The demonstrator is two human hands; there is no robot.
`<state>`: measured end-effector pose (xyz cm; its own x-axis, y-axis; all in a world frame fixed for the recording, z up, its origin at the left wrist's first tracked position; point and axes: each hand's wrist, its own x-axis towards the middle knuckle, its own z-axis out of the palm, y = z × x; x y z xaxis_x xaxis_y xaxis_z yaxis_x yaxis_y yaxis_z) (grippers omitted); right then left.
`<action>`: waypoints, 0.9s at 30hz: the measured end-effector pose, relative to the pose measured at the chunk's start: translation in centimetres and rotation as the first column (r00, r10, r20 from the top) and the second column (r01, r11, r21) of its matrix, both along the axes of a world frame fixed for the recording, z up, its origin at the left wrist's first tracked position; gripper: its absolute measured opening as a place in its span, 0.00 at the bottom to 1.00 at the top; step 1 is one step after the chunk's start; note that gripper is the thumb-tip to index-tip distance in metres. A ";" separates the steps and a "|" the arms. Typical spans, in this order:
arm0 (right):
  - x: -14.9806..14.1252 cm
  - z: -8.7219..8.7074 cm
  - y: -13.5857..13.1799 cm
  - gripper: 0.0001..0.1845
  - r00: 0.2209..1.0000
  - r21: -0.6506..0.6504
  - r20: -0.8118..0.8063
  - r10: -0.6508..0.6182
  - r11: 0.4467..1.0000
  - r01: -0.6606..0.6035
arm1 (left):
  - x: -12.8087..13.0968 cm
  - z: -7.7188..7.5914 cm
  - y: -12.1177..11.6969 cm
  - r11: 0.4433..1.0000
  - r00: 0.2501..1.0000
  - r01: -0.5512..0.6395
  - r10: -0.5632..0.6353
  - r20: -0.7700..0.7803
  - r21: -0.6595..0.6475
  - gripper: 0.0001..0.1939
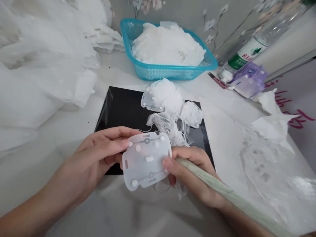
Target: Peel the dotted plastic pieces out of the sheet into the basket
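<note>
A translucent white plastic plate [143,158] with small white knobs, slots and grey line marks is held up at the centre, slightly tilted. My left hand [98,151] is closed on its left edge, the fingertips near the upper left knob. The right edge is pinched by my right hand [190,168], with the thumb on the front face. A long pale green strip [212,179] runs along my right hand towards the lower right; whether the fingers grip it is hidden. Just behind the plate lie a tangle of clear strings [170,126] and similar plates [192,114].
A black board [120,108] lies under the hands. Behind it stands a blue basket [168,71] of white pieces. White plastic bags [32,82] fill the left. On the right are scissors [217,80], a bottle [249,51], a purple packet [249,79] and clear wrap [274,177].
</note>
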<state>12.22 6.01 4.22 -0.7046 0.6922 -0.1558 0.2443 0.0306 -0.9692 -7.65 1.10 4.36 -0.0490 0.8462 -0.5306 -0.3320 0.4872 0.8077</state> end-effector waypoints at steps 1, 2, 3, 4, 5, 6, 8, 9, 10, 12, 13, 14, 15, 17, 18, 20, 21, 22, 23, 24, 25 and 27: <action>0.0 0.0 0.0 0.19 1.000 -0.026 -0.003 -0.003 1.000 0.003 | 0.0 0.0 0.0 1.000 1.000 -0.005 0.005 -0.001 -0.001 0.07; 0.1 0.0 0.0 0.19 1.000 -0.049 -0.007 -0.007 0.999 0.007 | 0.0 -0.1 0.0 1.000 1.000 -0.009 0.009 -0.002 -0.002 0.07; 0.2 0.0 0.0 0.20 1.000 -0.067 -0.007 -0.011 0.998 0.011 | 0.0 -0.1 0.0 1.000 1.000 -0.010 0.010 -0.005 -0.002 0.08; 0.2 -0.1 0.0 0.20 1.000 -0.082 -0.001 -0.012 0.997 0.012 | 0.0 -0.2 0.0 1.000 1.000 -0.011 0.011 -0.006 -0.005 0.08; 0.3 -0.1 0.0 0.21 1.000 -0.094 0.006 -0.011 0.996 0.012 | 0.0 -0.2 0.0 1.000 1.000 -0.011 0.011 -0.005 -0.001 0.08; 0.4 -0.2 0.0 0.22 1.000 -0.104 0.011 -0.013 0.994 0.014 | 0.0 -0.2 0.0 1.000 1.000 -0.011 0.011 -0.001 0.001 0.08; 0.5 -0.3 0.0 0.22 1.000 -0.120 0.019 -0.012 0.993 0.014 | 0.1 -0.1 0.1 1.000 1.000 -0.014 0.014 0.008 0.012 0.07; 0.5 -0.4 0.0 0.22 1.000 -0.125 0.023 -0.013 0.992 0.016 | 0.1 -0.1 0.1 1.000 1.000 -0.015 0.015 0.010 0.015 0.07; 0.6 -0.4 0.0 0.22 1.000 -0.129 0.025 -0.014 0.991 0.017 | 0.1 0.0 0.1 1.000 1.000 -0.014 0.014 0.011 0.020 0.08; 0.6 -0.5 0.0 0.22 0.999 -0.137 0.029 -0.015 0.990 0.019 | 0.1 0.1 0.1 0.999 1.000 -0.016 0.016 0.007 0.033 0.08; 0.6 -0.5 0.0 0.22 0.999 -0.141 0.030 -0.017 0.990 0.021 | 0.1 0.1 0.1 0.999 1.000 -0.016 0.016 0.005 0.041 0.08; 0.6 -0.5 0.0 0.22 0.999 -0.146 0.032 -0.022 0.989 0.027 | 0.1 0.0 0.1 0.999 1.000 -0.018 0.018 0.004 0.043 0.09; 0.6 -0.6 0.0 0.22 0.999 -0.150 0.035 -0.025 0.988 0.030 | 0.1 0.0 0.1 0.999 1.000 -0.024 0.024 0.001 0.047 0.09; 0.5 -0.6 0.0 0.22 0.999 -0.154 0.037 -0.028 0.987 0.033 | 0.1 -0.1 0.1 0.999 0.999 -0.035 0.035 -0.011 0.037 0.09; 0.5 -0.6 0.1 0.22 0.999 -0.153 0.037 -0.025 0.988 0.030 | 0.2 -0.1 0.1 0.999 0.999 -0.042 0.042 -0.023 0.027 0.08; 0.5 -0.5 0.1 0.23 0.999 -0.143 0.041 -0.015 0.990 0.021 | 0.2 -0.2 0.1 0.998 0.997 -0.063 0.063 -0.049 0.008 0.08; 0.5 -0.5 0.1 0.23 0.999 -0.137 0.043 -0.011 0.990 0.017 | 0.3 -0.2 0.1 0.997 0.996 -0.072 0.072 -0.057 0.002 0.08; 0.4 -0.4 0.2 0.23 0.999 -0.130 0.044 -0.011 0.991 0.016 | 0.3 -0.2 0.1 0.997 0.995 -0.083 0.082 -0.061 0.001 0.08; 0.4 -0.4 0.2 0.23 0.999 -0.125 0.045 -0.006 0.992 0.012 | 0.3 -0.1 0.1 0.996 0.994 -0.093 0.093 -0.061 0.001 0.08; 0.4 -0.3 0.2 0.23 0.999 -0.125 0.047 0.002 0.992 0.004 | 0.3 -0.1 0.2 0.995 0.994 -0.095 0.095 -0.058 -0.002 0.08; 0.4 -0.2 0.2 0.23 0.999 -0.125 0.047 0.010 0.992 -0.004 | 0.3 -0.1 0.2 0.996 0.994 -0.094 0.094 -0.052 -0.006 0.08; 0.2 -0.1 0.1 0.22 0.999 -0.116 0.046 0.001 0.993 0.004 | 0.2 -0.2 0.1 0.994 0.994 -0.106 0.105 -0.040 -0.015 0.07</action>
<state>12.43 6.15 4.10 -0.6937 0.6687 -0.2677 0.2889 -0.0822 -0.9538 -7.47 1.20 4.19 -0.1587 0.8259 -0.5411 -0.3506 0.4652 0.8128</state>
